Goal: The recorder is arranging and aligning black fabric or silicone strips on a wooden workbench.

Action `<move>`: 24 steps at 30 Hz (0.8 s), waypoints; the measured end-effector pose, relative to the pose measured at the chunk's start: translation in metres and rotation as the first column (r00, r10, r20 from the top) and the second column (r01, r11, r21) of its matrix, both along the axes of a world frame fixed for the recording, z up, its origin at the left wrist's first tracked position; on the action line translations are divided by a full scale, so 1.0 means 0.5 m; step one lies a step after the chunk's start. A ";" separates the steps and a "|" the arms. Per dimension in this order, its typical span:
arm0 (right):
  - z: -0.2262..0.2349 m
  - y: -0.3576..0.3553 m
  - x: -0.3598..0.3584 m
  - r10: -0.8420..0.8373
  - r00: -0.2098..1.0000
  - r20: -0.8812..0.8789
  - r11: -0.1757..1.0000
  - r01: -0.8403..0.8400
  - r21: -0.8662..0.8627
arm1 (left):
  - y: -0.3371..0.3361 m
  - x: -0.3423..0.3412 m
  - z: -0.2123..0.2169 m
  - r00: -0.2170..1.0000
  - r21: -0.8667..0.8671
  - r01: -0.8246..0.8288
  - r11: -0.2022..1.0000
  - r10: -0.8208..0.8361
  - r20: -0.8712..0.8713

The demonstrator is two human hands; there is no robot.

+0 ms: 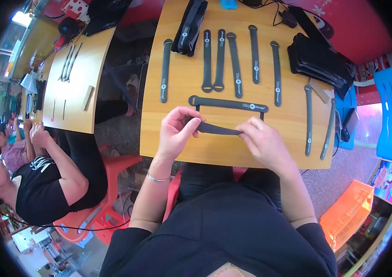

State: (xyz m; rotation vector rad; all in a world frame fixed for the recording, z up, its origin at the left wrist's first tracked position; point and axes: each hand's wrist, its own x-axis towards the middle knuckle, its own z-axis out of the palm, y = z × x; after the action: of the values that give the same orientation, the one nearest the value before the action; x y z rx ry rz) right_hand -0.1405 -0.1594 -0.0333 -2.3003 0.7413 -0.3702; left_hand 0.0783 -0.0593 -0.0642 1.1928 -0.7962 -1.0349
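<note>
Both my hands hold one dark grey fabric strap [219, 129] stretched level above the near edge of the wooden table [182, 92]. My left hand [176, 131] pinches its left end, my right hand [263, 138] pinches its right end. Just beyond it another strap [228, 103] lies crosswise on the table. Several more straps [235, 62] lie lengthwise in a row further back, one alone at the left [165, 69] and two at the right edge [308, 120].
A bundle of straps [190, 27] lies at the back left, a stack of black pieces [318, 57] at the back right. A second wooden table [78, 78] stands to the left. People sit at lower left on red stools. An orange crate [348, 212] sits lower right.
</note>
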 end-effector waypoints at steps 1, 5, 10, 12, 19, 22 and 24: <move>0.001 -0.002 -0.001 0.002 1.000 -0.002 1.000 -0.002 0.002 | -0.002 0.002 -0.005 1.000 0.002 -0.002 1.000 0.002 -0.002; -0.006 -0.026 -0.011 -0.058 0.998 0.005 0.984 0.056 0.172 | -0.007 0.018 -0.008 0.990 0.147 -0.138 0.979 0.134 0.040; -0.035 -0.054 -0.040 -0.305 0.952 0.037 0.799 0.234 0.554 | -0.022 0.031 -0.022 0.988 0.177 -0.151 0.973 0.142 0.064; -0.048 -0.057 -0.037 -0.421 0.887 0.190 0.774 0.241 0.586 | -0.029 0.029 -0.031 0.986 0.106 -0.159 0.982 0.152 0.066; -0.076 -0.063 -0.039 -0.559 0.810 0.178 0.685 0.329 0.650 | -0.046 0.036 -0.044 0.979 0.124 -0.202 0.972 0.199 0.033; -0.093 -0.069 -0.047 -0.555 0.816 0.160 0.697 0.351 0.625 | -0.046 0.048 -0.054 0.974 0.149 -0.203 0.968 0.185 0.128; -0.102 -0.070 -0.046 -0.566 0.793 0.225 0.672 0.285 0.684 | -0.047 0.052 -0.060 0.966 0.182 -0.229 0.956 0.201 0.160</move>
State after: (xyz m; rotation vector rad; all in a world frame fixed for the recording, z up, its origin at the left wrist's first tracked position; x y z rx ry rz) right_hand -0.1635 -0.1945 -0.0843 -1.3238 1.0078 -0.7013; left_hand 0.1041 -0.0826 -0.0940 1.5032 -0.6633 -0.8718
